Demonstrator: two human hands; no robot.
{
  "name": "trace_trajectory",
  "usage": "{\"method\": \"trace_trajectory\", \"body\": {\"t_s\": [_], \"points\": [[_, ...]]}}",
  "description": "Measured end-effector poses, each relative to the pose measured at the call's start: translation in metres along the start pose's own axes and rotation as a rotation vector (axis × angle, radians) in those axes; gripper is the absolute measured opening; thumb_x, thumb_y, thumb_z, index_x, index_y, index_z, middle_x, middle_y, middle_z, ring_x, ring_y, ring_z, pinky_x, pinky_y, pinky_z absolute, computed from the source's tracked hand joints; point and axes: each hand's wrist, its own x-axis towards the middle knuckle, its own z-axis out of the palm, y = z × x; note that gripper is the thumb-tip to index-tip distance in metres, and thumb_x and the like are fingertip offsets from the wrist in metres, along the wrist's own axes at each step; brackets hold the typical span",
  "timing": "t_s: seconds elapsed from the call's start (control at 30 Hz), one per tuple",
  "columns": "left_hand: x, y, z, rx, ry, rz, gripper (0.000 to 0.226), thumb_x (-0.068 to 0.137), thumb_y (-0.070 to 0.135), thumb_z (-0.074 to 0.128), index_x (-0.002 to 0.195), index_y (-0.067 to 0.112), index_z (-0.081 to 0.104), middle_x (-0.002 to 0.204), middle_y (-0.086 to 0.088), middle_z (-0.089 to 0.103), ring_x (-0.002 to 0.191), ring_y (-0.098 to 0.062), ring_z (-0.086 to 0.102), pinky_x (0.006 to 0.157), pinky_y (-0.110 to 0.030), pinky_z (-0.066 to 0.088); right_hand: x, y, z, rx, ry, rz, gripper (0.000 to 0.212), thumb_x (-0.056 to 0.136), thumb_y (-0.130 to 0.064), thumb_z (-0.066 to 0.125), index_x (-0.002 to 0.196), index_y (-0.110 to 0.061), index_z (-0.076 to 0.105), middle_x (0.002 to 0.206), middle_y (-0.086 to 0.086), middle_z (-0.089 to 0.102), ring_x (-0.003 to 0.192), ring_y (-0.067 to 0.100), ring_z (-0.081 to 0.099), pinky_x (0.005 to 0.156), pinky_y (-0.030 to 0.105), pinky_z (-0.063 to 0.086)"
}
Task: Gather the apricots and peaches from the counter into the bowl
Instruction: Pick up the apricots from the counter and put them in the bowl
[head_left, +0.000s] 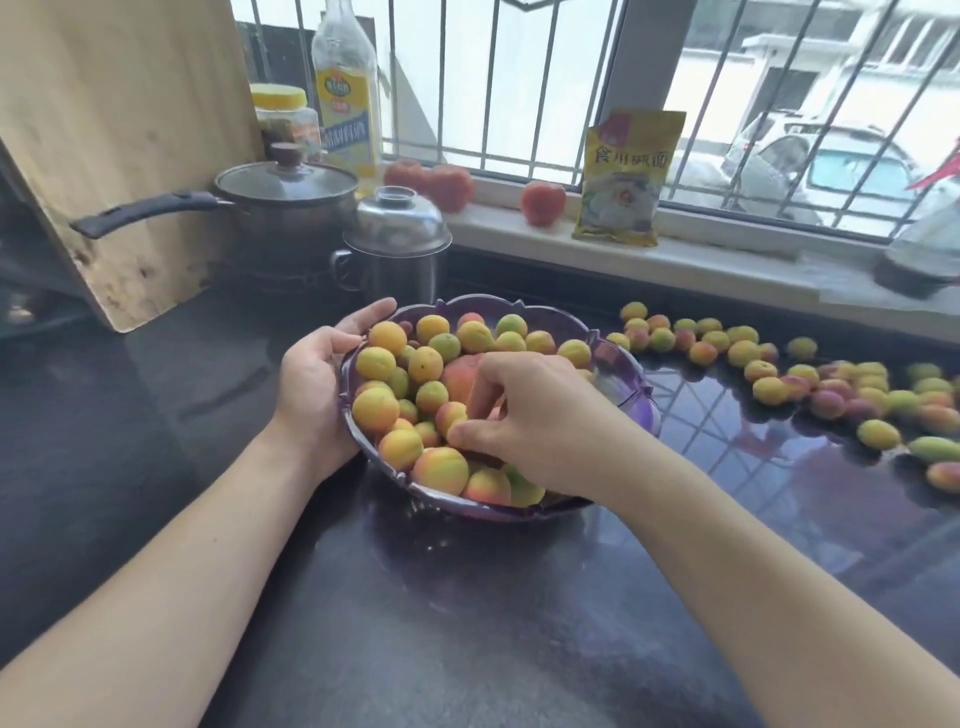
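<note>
Dark glossy counter (519, 597) under barred window (519, 78); apricots (769, 364) scattered

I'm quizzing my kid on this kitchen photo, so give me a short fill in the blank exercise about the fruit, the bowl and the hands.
1. The left hand grips the rim of the ____ bowl.
2. The right hand reaches into the ____.
3. Loose apricots lie on the counter to the bowl's ____.

Missing words: purple; bowl; right
</note>
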Motion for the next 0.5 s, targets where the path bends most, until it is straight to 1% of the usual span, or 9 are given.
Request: {"method": "trace_trajectory", "body": {"t_s": [0.07, 0.1, 0.2, 0.23, 0.27, 0.3, 0.37, 0.43, 0.5], "points": [[0.000, -0.002, 0.000, -0.004, -0.005, 0.002, 0.052, 0.102, 0.021, 0.032, 0.142, 0.010, 0.064, 0.134, -0.021, 0.072, 0.122, -0.040, 0.071, 0.101, -0.055, 0.058, 0.002, 0.006, -0.011, 0.059, -0.006, 0.021, 0.016, 0.089, -0.042, 0.072, 0.086, -0.027, 0.068, 0.086, -0.010, 0.066, 0.080, 0.007, 0.061, 0.069, 0.028, 0.054], [0.001, -0.003, 0.000, -0.006, -0.011, 0.002, 0.051, 0.103, 0.021, 0.032, 0.142, 0.011, 0.064, 0.136, -0.022, 0.071, 0.125, -0.040, 0.070, 0.104, -0.056, 0.057, 0.005, 0.014, -0.019, 0.107, 0.045, 0.044, 0.015, 0.090, -0.041, 0.071, 0.089, -0.027, 0.071, 0.087, -0.011, 0.067, 0.081, 0.006, 0.062, 0.071, 0.027, 0.053], [0.003, -0.005, 0.000, -0.001, -0.033, 0.002, 0.048, 0.106, 0.023, 0.034, 0.144, 0.012, 0.062, 0.137, -0.023, 0.070, 0.127, -0.041, 0.068, 0.107, -0.058, 0.054, 0.024, 0.070, -0.047, 0.216, 0.391, 0.192, 0.008, 0.097, -0.028, 0.065, 0.097, -0.023, 0.072, 0.086, -0.008, 0.070, 0.080, 0.011, 0.067, 0.074, 0.032, 0.057], [0.004, -0.005, 0.000, 0.002, -0.037, -0.001, 0.048, 0.107, 0.025, 0.035, 0.145, 0.012, 0.061, 0.137, -0.023, 0.070, 0.127, -0.041, 0.068, 0.108, -0.058, 0.053, 0.033, 0.097, -0.052, 0.176, 0.488, 0.268, 0.009, 0.098, -0.023, 0.063, 0.102, -0.022, 0.071, 0.093, -0.004, 0.071, 0.084, 0.015, 0.069, 0.079, 0.037, 0.059], [0.005, -0.005, -0.001, 0.003, -0.040, -0.005, 0.047, 0.108, 0.027, 0.035, 0.145, 0.013, 0.061, 0.136, -0.022, 0.071, 0.126, -0.041, 0.069, 0.109, -0.059, 0.052, 0.043, 0.123, -0.052, 0.095, 0.523, 0.347, 0.016, 0.098, -0.020, 0.060, 0.111, -0.021, 0.070, 0.105, 0.000, 0.072, 0.094, 0.020, 0.068, 0.087, 0.041, 0.057], [0.006, -0.006, -0.001, 0.002, -0.044, -0.008, 0.047, 0.108, 0.028, 0.035, 0.145, 0.014, 0.062, 0.136, -0.021, 0.071, 0.126, -0.040, 0.069, 0.111, -0.060, 0.051, 0.050, 0.146, -0.048, 0.013, 0.484, 0.407, 0.026, 0.098, -0.019, 0.059, 0.122, -0.020, 0.067, 0.121, 0.005, 0.068, 0.106, 0.024, 0.065, 0.096, 0.043, 0.054], [0.008, -0.005, -0.002, 0.005, -0.047, -0.010, 0.047, 0.109, 0.030, 0.036, 0.145, 0.014, 0.062, 0.135, -0.020, 0.071, 0.126, -0.040, 0.069, 0.111, -0.060, 0.051, 0.061, 0.177, -0.029, -0.122, 0.304, 0.429, 0.046, 0.097, -0.023, 0.059, 0.143, -0.020, 0.053, 0.147, 0.010, 0.051, 0.129, 0.029, 0.052, 0.108, 0.044, 0.044], [0.007, -0.005, -0.002, 0.011, -0.052, -0.012, 0.047, 0.109, 0.031, 0.036, 0.145, 0.013, 0.062, 0.135, -0.020, 0.072, 0.125, -0.040, 0.070, 0.109, -0.059, 0.052, 0.064, 0.186, -0.009, -0.193, 0.198, 0.393, 0.056, 0.098, -0.027, 0.061, 0.151, -0.021, 0.043, 0.156, 0.010, 0.038, 0.138, 0.032, 0.042, 0.108, 0.048, 0.040], [0.006, -0.005, -0.001, 0.013, -0.058, -0.012, 0.047, 0.109, 0.031, 0.037, 0.145, 0.013, 0.062, 0.136, -0.020, 0.071, 0.126, -0.040, 0.069, 0.108, -0.058, 0.053, 0.067, 0.190, 0.001, -0.209, 0.249, 0.373, 0.052, 0.099, -0.025, 0.061, 0.149, -0.020, 0.046, 0.154, 0.010, 0.039, 0.136, 0.034, 0.045, 0.103, 0.048, 0.044]]}}
